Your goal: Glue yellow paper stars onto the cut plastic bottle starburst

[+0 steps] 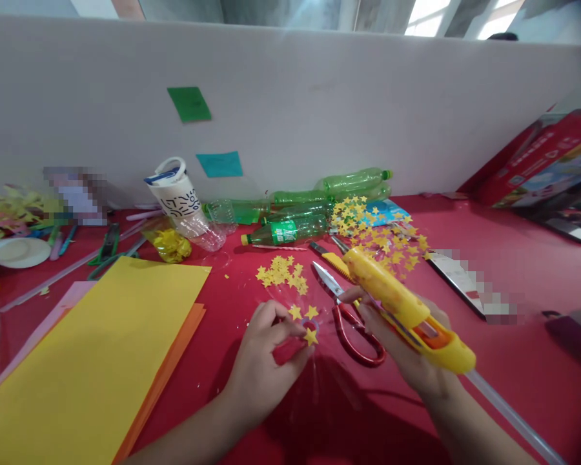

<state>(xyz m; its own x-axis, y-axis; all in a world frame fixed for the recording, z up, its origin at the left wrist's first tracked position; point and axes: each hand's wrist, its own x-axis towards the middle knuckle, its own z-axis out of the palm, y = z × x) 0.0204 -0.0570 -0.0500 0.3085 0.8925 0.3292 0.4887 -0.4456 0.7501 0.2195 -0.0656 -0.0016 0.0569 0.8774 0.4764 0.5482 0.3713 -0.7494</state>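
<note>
My left hand [264,361] is closed in a pinch at the rim of a clear plastic piece [311,323] with a round ring in its middle and thin see-through strips spreading out. Several yellow paper stars sit around that ring; one star [310,337] is right at my fingertips. My right hand [407,342] is wrapped round a yellow hot glue gun [392,290], its nozzle pointing up and away to the left. A clear glue stick [513,413] sticks out of the gun's back end. Red-handled scissors [356,349] lie open between my hands, partly under the right fingers.
Behind lie loose yellow stars [283,274], a yellow cutter knife [336,261] and green plastic bottles [300,229]. Yellow paper sheets [101,349] cover the left. A white patterned cup [177,200] leans at the back. A phone [459,281] and a red box [547,161] are right.
</note>
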